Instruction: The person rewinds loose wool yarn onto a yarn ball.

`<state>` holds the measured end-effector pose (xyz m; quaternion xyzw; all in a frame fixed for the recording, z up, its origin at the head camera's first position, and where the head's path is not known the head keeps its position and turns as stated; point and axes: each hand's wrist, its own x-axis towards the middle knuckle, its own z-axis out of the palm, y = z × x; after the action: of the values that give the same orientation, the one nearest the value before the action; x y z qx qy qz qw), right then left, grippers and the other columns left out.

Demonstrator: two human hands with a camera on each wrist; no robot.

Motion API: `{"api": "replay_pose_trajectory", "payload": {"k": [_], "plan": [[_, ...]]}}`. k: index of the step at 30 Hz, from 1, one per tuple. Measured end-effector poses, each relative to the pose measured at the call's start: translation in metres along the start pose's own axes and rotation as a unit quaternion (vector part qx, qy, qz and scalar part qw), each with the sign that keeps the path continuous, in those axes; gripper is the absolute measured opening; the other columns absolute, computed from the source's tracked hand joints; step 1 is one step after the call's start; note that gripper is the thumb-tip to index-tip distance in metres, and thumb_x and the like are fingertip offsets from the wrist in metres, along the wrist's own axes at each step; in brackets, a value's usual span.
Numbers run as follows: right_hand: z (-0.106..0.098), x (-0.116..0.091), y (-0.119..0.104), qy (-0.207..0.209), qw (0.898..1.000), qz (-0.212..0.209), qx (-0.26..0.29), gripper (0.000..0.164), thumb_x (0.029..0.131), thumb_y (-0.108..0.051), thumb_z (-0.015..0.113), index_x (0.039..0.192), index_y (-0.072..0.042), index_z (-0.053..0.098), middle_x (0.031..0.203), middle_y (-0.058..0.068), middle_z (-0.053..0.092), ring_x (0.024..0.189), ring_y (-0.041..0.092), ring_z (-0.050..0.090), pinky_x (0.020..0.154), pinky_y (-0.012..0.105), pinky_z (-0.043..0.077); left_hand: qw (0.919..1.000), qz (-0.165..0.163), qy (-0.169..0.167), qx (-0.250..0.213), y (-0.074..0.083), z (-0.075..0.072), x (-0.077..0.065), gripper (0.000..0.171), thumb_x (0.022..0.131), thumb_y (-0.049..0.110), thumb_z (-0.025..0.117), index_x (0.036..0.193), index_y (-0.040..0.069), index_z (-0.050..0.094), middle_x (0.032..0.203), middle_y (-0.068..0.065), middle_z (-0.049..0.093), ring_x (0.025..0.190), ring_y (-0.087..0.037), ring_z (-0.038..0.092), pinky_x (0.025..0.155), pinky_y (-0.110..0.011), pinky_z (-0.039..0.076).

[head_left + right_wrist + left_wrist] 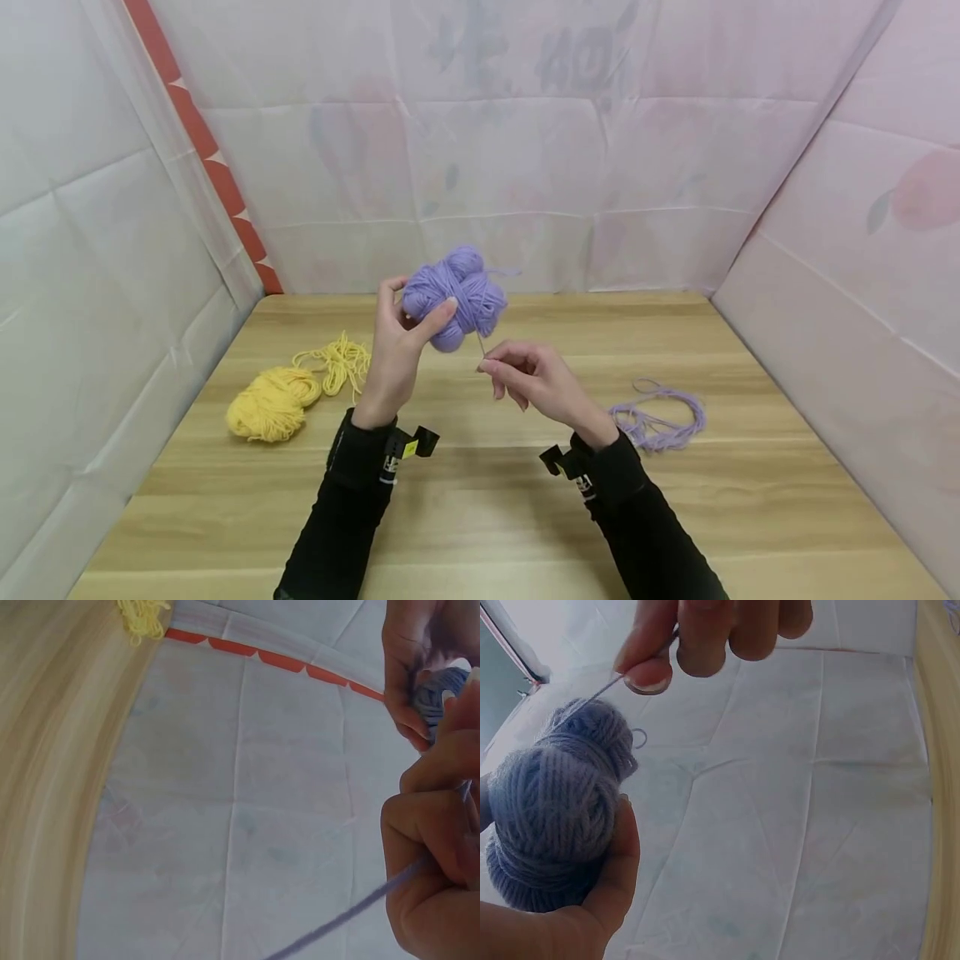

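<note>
A ball of purple yarn [468,292], wound in crossing lobes, is held up above the table by my left hand [401,346]. Its thumb lies across the near side of the ball, and the other fingers are behind it. Just below and to the right, my right hand [540,379] pinches a strand of the same yarn between thumb and forefinger. That strand runs taut from the ball [555,817] to the fingertips in the left wrist view. In the right wrist view a purple tail of yarn [352,911] trails out below the curled fingers.
Loose purple yarn [663,425] lies in a loop on the wooden table [480,517], beyond my right wrist. To the left sit a yellow yarn ball [270,404] and a loose heap of yellow yarn [341,362]. White patterned sheets [510,167] wall the back and sides.
</note>
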<state>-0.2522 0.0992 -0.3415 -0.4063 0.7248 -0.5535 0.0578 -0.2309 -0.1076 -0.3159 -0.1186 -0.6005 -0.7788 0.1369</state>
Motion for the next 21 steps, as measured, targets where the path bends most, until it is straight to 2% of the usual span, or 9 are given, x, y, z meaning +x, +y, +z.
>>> {"api": "replay_pose_trajectory", "payload": {"k": [6, 10, 13, 17, 21], "plan": [[-0.002, 0.002, 0.009, 0.011, 1.000, 0.011, 0.009, 0.014, 0.096, -0.006, 0.056, 0.100, 0.000, 0.069, 0.065, 0.017, 0.058, 0.042, 0.017, 0.040, 0.038, 0.029, 0.037, 0.9996, 0.000, -0.028, -0.001, 0.002, 0.001, -0.001, 0.052, 0.089, 0.011, 0.066, 0.128, 0.016, 0.033, 0.127, -0.015, 0.058, 0.111, -0.023, 0.062, 0.094, -0.034, 0.052], [-0.007, 0.001, 0.012, 0.023, 0.999, 0.026, 0.021, 0.017, 0.096, -0.006, 0.056, 0.102, 0.005, 0.068, 0.064, 0.008, 0.057, 0.044, 0.010, 0.042, 0.041, 0.023, 0.038, 0.9976, -0.012, -0.068, 0.005, 0.003, -0.001, -0.002, 0.053, 0.089, 0.010, 0.065, 0.132, 0.017, 0.034, 0.128, -0.016, 0.058, 0.113, -0.024, 0.061, 0.094, -0.035, 0.052], [-0.012, 0.000, 0.014, 0.040, 0.998, 0.040, 0.025, 0.016, 0.096, -0.005, 0.056, 0.097, 0.007, 0.067, 0.063, 0.002, 0.056, 0.046, 0.007, 0.043, 0.042, 0.023, 0.039, 0.9942, -0.022, -0.103, 0.021, 0.004, -0.002, -0.003, 0.055, 0.089, 0.012, 0.066, 0.135, 0.018, 0.036, 0.131, -0.015, 0.057, 0.116, -0.024, 0.060, 0.096, -0.037, 0.052], [-0.021, -0.003, 0.015, 0.062, 0.996, 0.062, 0.028, 0.013, 0.095, -0.001, 0.053, 0.086, 0.004, 0.061, 0.058, -0.002, 0.051, 0.047, 0.007, 0.043, 0.045, 0.024, 0.040, 0.9860, -0.038, -0.156, 0.045, 0.004, -0.005, -0.003, 0.058, 0.088, 0.011, 0.068, 0.138, 0.021, 0.039, 0.132, -0.015, 0.055, 0.116, -0.025, 0.059, 0.094, -0.040, 0.053], [-0.027, -0.006, 0.014, 0.085, 0.992, 0.087, 0.030, 0.018, 0.092, 0.003, 0.047, 0.078, -0.005, 0.056, 0.055, -0.005, 0.045, 0.047, 0.007, 0.042, 0.046, 0.022, 0.038, 0.9708, -0.063, -0.219, 0.075, 0.002, -0.006, -0.003, 0.061, 0.085, 0.010, 0.072, 0.138, 0.023, 0.043, 0.125, -0.017, 0.055, 0.108, -0.028, 0.061, 0.086, -0.044, 0.057]]}}
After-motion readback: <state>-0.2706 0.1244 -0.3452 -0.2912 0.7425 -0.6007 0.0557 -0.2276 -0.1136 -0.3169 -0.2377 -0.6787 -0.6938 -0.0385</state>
